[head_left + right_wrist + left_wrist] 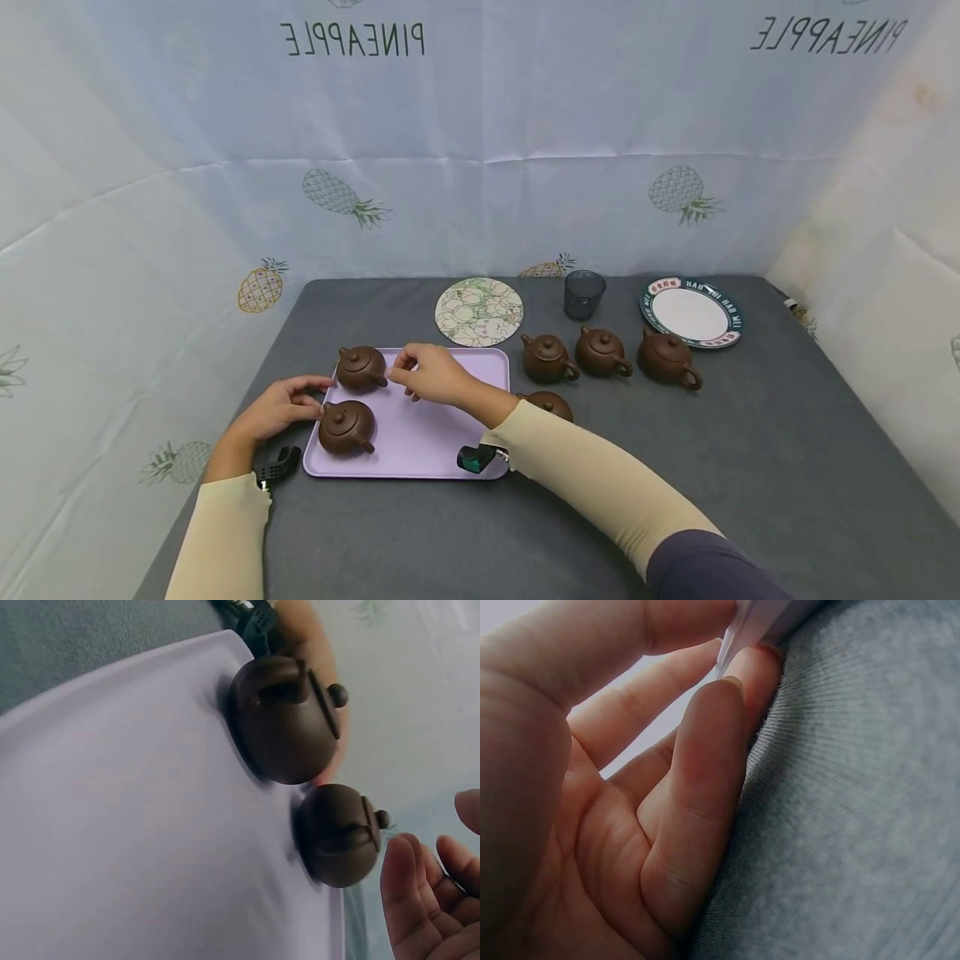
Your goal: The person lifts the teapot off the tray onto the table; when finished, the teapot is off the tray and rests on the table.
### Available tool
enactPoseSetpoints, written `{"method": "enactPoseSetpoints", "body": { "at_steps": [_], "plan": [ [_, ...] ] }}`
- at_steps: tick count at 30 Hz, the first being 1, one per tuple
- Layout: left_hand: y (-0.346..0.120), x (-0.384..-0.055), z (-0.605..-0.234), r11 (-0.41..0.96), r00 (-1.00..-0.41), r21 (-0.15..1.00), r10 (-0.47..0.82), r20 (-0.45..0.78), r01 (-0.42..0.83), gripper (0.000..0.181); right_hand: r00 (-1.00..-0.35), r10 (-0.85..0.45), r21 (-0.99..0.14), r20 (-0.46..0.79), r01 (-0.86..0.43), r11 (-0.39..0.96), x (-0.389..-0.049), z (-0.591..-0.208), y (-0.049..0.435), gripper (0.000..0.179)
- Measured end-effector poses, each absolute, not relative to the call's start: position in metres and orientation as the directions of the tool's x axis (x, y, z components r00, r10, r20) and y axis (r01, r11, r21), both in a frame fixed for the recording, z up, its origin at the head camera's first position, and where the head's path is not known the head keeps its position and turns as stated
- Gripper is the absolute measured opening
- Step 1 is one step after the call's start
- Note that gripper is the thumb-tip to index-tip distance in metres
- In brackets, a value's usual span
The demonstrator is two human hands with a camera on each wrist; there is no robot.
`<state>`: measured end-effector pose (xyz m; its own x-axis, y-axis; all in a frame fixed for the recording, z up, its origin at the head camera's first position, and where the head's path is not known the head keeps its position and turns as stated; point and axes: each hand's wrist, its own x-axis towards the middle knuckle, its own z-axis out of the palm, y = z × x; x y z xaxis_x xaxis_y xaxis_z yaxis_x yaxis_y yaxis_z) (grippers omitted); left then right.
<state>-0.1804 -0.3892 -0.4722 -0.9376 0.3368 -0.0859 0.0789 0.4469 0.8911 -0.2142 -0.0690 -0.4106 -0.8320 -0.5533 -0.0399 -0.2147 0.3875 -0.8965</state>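
Observation:
Two small brown clay teapots sit on the left part of a lilac tray (420, 446), the far teapot (360, 368) behind the near teapot (347, 427). My left hand (281, 408) rests at the tray's left edge beside them, fingers spread. In the left wrist view, its fingertips (709, 712) meet the tray's rim (750, 634) close over the cloth. Just right of the far teapot's handle hovers my right hand (431, 373), fingers loosely bent. The right wrist view shows that hand (435, 900) holding nothing, apart from the teapot (341, 836).
Right of the tray stand several more brown teapots (602, 352), one teapot (553, 403) partly hidden behind my right forearm. Farther back are a round patterned mat (478, 312), a dark glass cup (583, 293) and a green-rimmed plate (690, 312). A pineapple-print curtain (480, 217) backs the table.

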Motion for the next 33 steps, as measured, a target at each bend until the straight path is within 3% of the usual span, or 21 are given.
{"method": "enactPoseSetpoints", "body": {
  "at_steps": [11,33],
  "plan": [
    [-0.391,-0.179,-0.471,0.442,-0.932,0.895,0.347,-0.102,0.067,0.051,-0.880,-0.459,-0.943,-0.117,-0.046,0.329,-0.223,-0.439,-0.109,0.021],
    [-0.387,-0.179,-0.468,0.408,-0.930,0.909,0.360,-0.068,0.092,0.051,-0.925,-0.334,-0.958,-0.180,0.088,0.272,-0.222,-0.460,-0.126,0.019]
  ]
}}
